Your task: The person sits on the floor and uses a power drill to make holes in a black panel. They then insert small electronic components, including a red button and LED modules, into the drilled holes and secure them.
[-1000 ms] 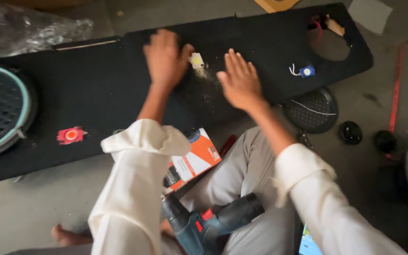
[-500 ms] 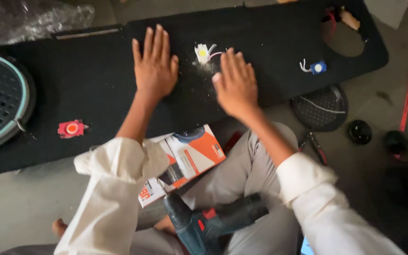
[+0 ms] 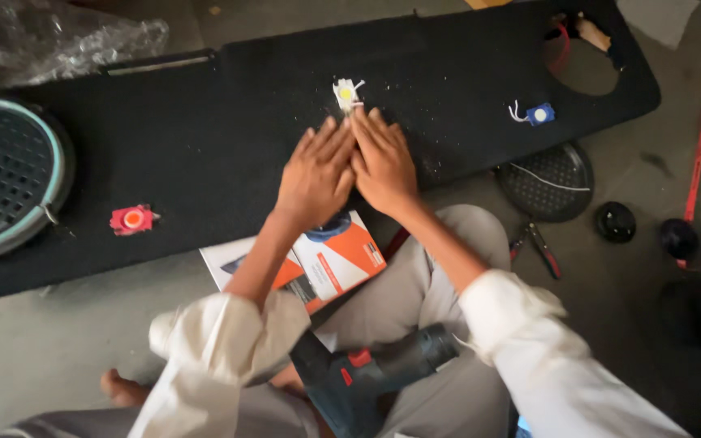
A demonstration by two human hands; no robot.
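Note:
My left hand (image 3: 316, 172) and my right hand (image 3: 383, 160) lie flat, side by side and touching, on a long black felt-covered board (image 3: 204, 138). Both hands hold nothing. Just beyond the fingertips sits a small white part with a yellow centre (image 3: 347, 93), with pale dust specks scattered around it. A red part with an orange centre (image 3: 131, 219) lies on the board to the left. A blue part with white wires (image 3: 537, 113) lies to the right.
A round grille with a teal rim (image 3: 10, 178) is set in the board's left end, and a round cut-out (image 3: 582, 57) is at its right end. A cordless drill (image 3: 375, 373) rests on my lap beside an orange-and-white box (image 3: 330, 264). A black grille (image 3: 547, 182), pliers (image 3: 539, 247) and black caps lie on the floor.
Both hands have come together from apart, sweeping toward the middle of the board. They now rest side by side just below the white part.

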